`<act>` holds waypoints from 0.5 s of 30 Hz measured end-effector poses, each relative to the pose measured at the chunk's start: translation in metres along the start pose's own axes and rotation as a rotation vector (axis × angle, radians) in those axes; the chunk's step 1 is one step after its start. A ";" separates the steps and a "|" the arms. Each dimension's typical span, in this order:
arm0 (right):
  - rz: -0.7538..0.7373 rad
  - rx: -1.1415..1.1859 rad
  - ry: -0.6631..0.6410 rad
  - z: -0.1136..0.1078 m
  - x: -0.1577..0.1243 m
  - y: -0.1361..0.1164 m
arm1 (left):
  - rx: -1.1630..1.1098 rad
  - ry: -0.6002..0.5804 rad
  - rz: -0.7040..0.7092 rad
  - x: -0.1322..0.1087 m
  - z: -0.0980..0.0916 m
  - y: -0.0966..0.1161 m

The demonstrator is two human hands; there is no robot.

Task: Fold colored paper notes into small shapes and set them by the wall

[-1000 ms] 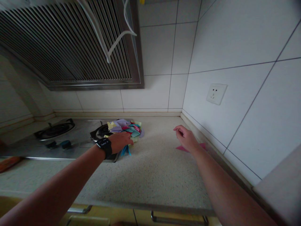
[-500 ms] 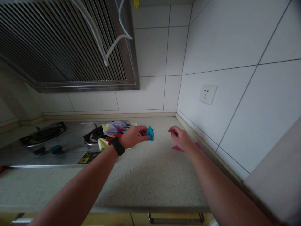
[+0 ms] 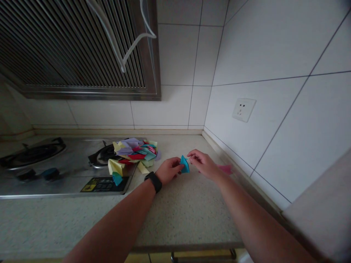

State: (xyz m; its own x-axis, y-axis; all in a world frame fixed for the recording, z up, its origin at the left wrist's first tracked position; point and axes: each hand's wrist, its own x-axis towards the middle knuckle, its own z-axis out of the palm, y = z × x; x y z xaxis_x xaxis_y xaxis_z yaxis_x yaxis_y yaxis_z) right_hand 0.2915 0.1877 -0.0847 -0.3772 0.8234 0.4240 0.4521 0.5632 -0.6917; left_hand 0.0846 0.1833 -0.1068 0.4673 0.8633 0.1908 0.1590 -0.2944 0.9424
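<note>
A small piece of blue folded paper point(image 3: 184, 164) stands above the counter, pinched between the thumb and fingers of my left hand point(image 3: 170, 170). A black band circles that wrist. My right hand point(image 3: 202, 162) is at the paper's right side, fingers bent and slightly apart, with the tips close to its upper point. Whether they touch it I cannot tell. Behind the right wrist lies a pink paper piece point(image 3: 225, 168), partly hidden. To the left, a pile of colourful folded papers point(image 3: 137, 149) covers part of the stove's edge, with another blue paper piece point(image 3: 117, 178) in front.
A steel gas stove point(image 3: 68, 168) with black burners and knobs is set into the speckled counter point(image 3: 181, 215) at left. Overhead hangs a range hood point(image 3: 90, 91) with a white cable point(image 3: 123, 64). A socket point(image 3: 244, 109) sits on the tiled right wall.
My left hand has moved right and slightly down with the blue folded paper, away from the pile. My right hand has shifted left to the paper. The view has turned slightly.
</note>
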 end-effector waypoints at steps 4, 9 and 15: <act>-0.012 0.005 -0.095 0.009 0.000 -0.003 | 0.077 -0.022 0.041 0.001 -0.005 -0.003; 0.000 0.003 -0.122 0.015 0.001 0.003 | 0.147 -0.043 0.096 0.002 -0.009 -0.006; 0.020 0.026 -0.133 0.017 0.003 0.010 | 0.205 -0.035 0.109 -0.001 -0.009 -0.001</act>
State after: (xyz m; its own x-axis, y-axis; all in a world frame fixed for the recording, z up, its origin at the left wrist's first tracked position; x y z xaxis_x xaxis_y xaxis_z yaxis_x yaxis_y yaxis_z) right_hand 0.2813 0.1947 -0.1004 -0.4731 0.8168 0.3301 0.4396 0.5436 -0.7150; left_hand 0.0760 0.1869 -0.1056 0.5203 0.8084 0.2752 0.2775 -0.4648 0.8408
